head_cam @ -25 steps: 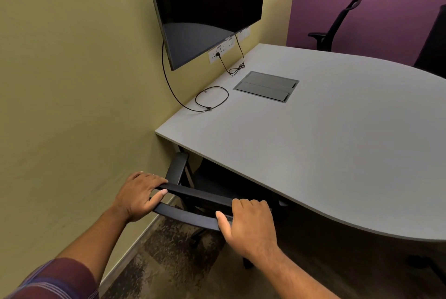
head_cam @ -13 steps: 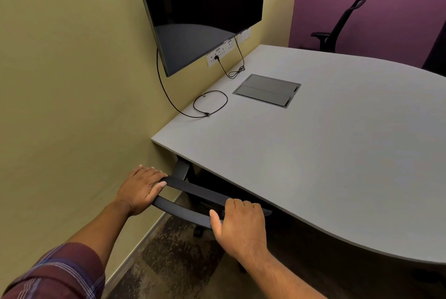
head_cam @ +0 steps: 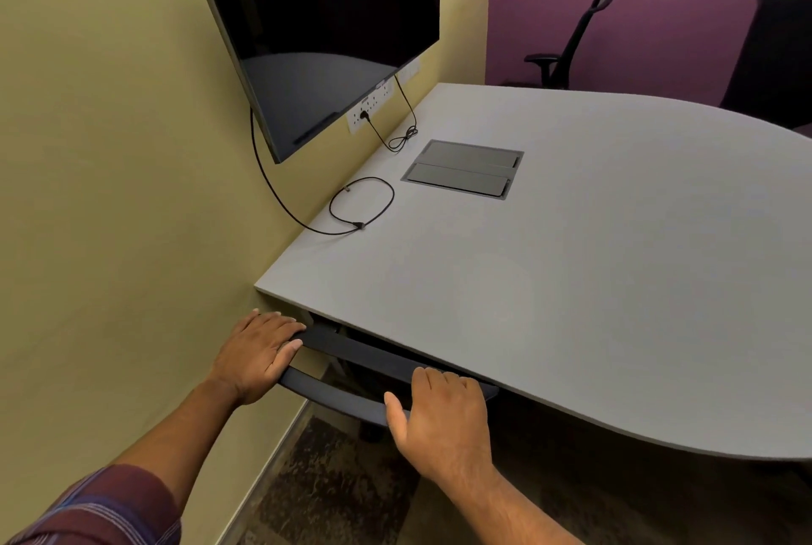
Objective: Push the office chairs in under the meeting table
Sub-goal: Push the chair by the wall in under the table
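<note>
A black office chair (head_cam: 351, 362) stands at the near left corner of the grey meeting table (head_cam: 593, 280). Only the top bar of its backrest shows; seat and base are hidden under the tabletop. My left hand (head_cam: 259, 353) grips the left end of that bar, close to the yellow wall. My right hand (head_cam: 444, 417) holds the right end, fingers over the top, right at the table's edge. A second black chair (head_cam: 571, 47) stands at the far side against the purple wall. Part of a third dark chair back (head_cam: 773, 56) shows at the far right.
A dark wall screen (head_cam: 334, 25) hangs over the table's left side. Black cables (head_cam: 364, 206) lie looped on the tabletop beside a grey flap box (head_cam: 463, 168). The yellow wall (head_cam: 110, 192) is close on my left. Mottled carpet (head_cam: 334, 487) lies below.
The chair has rolled forward under the table with both hands on its backrest; its seat and armrest, visible before, are now hidden. I have stepped closer to the table.
</note>
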Tool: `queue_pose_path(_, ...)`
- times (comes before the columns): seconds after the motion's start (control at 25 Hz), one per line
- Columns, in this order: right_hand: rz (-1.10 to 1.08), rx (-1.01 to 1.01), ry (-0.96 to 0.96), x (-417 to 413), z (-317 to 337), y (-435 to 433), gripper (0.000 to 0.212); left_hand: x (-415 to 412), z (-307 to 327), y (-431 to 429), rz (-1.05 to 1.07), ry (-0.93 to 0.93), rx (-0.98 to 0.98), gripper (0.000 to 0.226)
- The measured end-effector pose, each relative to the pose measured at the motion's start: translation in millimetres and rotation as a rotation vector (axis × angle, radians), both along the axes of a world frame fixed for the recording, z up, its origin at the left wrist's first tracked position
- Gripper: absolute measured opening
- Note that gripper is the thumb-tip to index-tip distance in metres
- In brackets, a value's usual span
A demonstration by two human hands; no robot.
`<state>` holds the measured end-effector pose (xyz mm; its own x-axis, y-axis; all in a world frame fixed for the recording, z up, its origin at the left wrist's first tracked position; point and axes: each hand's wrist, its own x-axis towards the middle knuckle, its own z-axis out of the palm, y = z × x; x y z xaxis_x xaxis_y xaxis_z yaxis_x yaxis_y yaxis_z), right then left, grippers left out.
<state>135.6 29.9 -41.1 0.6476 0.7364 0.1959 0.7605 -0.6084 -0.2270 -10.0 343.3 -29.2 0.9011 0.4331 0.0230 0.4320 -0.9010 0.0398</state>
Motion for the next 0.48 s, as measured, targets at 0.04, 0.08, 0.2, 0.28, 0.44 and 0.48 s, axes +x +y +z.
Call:
queue_pose_path(0.04,-0.010,-0.004,-0.004,0,-1,4,0.054,5,0,6,-0.007,0.003,0.001,0.070)
queue_pose_path(0.08,-0.018,-0.009,-0.003,0,-1,9,0.055,8,0,11,-0.014,0.004,0.006,0.071)
queue_pose_path(0.2,-0.040,-0.009,-0.006,-4,0,24,0.055,12,0,29,-0.035,-0.006,0.012,0.071)
queue_pose_path(0.28,-0.049,-0.008,-0.008,-6,0,32,0.055,11,-4,40,-0.060,-0.033,0.027,0.069)
queue_pose_path(0.44,-0.055,0.011,-0.025,-6,-3,34,0.053,10,-15,49,-0.099,-0.113,0.060,0.061)
queue_pose_path(0.48,-0.059,0.011,-0.025,-6,-2,34,0.053,10,-17,49,-0.113,-0.130,0.065,0.060)
